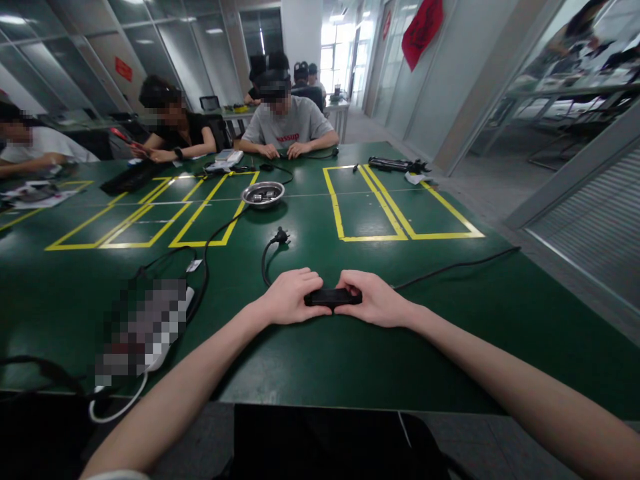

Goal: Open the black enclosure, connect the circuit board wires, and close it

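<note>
A black power adapter brick point(332, 297) lies on the green table point(350, 353) in front of me. My left hand point(291, 296) grips its left end with curled fingers. My right hand point(374, 300) grips its right end the same way. A black cable runs from the left side of the brick in a loop to a black plug point(279, 236) lying farther out on the table. Another black cable point(455, 265) leads off to the right across the table.
A white power strip point(150, 327) with cords lies at the left. A metal bowl point(263, 194) sits mid-table among yellow tape rectangles point(373, 203). Several people sit at the far side and left. A black tool point(395, 163) lies at the far right.
</note>
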A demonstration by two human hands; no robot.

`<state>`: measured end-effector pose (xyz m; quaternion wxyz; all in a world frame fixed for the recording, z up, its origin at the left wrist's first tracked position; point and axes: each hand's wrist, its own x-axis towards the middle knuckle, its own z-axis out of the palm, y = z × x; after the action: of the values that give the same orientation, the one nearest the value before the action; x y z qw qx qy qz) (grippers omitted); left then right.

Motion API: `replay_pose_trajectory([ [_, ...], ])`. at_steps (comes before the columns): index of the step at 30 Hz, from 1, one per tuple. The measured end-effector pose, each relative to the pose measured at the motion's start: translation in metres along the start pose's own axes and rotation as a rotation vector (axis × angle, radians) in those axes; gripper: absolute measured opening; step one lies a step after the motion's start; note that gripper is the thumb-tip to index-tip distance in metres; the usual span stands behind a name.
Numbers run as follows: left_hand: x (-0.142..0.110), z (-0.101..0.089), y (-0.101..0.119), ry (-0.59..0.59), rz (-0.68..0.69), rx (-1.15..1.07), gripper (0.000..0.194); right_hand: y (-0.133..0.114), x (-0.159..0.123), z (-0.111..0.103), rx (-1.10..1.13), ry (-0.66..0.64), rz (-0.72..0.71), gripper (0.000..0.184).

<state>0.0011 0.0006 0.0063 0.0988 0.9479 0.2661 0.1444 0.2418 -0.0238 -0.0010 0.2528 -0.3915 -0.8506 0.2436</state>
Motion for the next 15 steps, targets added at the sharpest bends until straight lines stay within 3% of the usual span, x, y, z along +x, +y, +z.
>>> replay_pose_trajectory([
  [6,-0.0013,0.0009,-0.0025,0.045,-0.005,0.044,0.041,0.0032,-0.0009,0.0030,-0.083,0.046,-0.114,0.018],
  [12,-0.0015,-0.0008,0.0020,0.046,-0.038,-0.025,0.036,0.0072,0.0009,0.0056,-0.239,0.120,-0.211,0.028],
  [15,-0.0013,0.0002,0.0038,0.030,-0.052,-0.010,0.033,0.0087,0.0026,0.0033,-0.235,0.094,-0.247,0.030],
])
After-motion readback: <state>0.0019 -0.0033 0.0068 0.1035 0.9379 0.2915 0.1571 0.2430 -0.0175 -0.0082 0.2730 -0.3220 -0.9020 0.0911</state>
